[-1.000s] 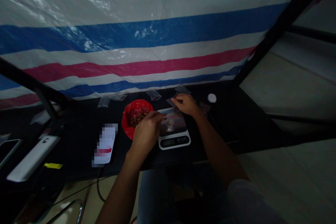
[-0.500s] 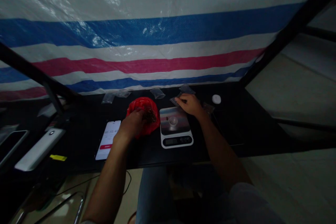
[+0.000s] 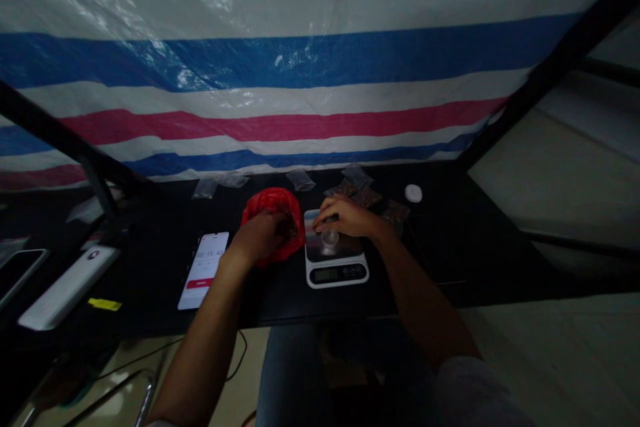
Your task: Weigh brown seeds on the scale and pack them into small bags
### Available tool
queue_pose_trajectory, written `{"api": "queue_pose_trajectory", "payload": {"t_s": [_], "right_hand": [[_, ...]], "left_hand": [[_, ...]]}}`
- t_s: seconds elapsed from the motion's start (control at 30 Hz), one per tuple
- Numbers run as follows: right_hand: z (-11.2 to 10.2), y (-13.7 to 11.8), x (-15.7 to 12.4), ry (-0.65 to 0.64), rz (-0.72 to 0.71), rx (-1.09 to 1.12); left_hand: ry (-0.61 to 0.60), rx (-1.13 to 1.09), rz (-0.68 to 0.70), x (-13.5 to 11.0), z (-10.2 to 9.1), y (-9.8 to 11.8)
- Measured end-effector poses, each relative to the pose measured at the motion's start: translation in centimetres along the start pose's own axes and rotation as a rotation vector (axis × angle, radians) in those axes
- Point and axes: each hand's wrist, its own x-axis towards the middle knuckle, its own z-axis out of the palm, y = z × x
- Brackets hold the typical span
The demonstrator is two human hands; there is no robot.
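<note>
Brown pieces (image 3: 289,227) in a red plastic bag (image 3: 275,201) are covered by the curled left hand (image 3: 257,237), and a metal cup (image 3: 329,238) on a digital kitchen scale (image 3: 336,273) by the curled right hand (image 3: 349,217), either grip's hold being unclear, while filled bags (image 3: 367,197) and empty clear bags (image 3: 301,180) lie beyond.

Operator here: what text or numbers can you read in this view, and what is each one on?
Phone screen: "15:4", last digit unclear; the smaller text and the label on the red button are too small to read.
Scale display: dark, no digits readable.
Yellow tag: too small and blurred to read.
</note>
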Motion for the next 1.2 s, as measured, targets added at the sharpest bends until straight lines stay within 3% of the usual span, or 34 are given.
{"api": "queue_pose_trajectory", "payload": {"t_s": [0.13,0.3,0.5,0.6,0.7,0.8,0.97,1.2], "right_hand": [[-0.4,0.0,-0.1,0.012,-0.006,-0.030],[-2.1,-0.3,-1.0,0.129,0.002,0.116],[-3.2,-1.0,-1.8,0.016,-0.016,0.264],[-3.1,-0.6,-1.7,0.104,0.014,0.307],[-3.0,0.1,-1.6,0.308,0.094,0.370],[-2.9,0.8,-1.6,0.413,0.156,0.401],[-2.5,1.5,-1.3,0.418,0.184,0.360],[-2.2,2.0,-1.0,0.419,0.172,0.292]], "left_hand": [[-0.028,-0.044,0.033,0.2,0.0,-0.3],[-0.007,-0.043,0.075,0.2,-0.2,-0.9],[-0.013,-0.072,0.105,0.1,-1.0,-1.4],[-0.028,-0.123,0.127,-0.2,-1.9,-1.1],[-0.036,-0.199,0.186,-0.8,-2.9,0.1],[-0.013,-0.254,0.301,-1.4,-4.0,1.9],[0.011,-0.226,0.506,-1.9,-4.6,5.5],[-0.038,-0.100,0.522,-1.8,-4.0,8.4]]}}
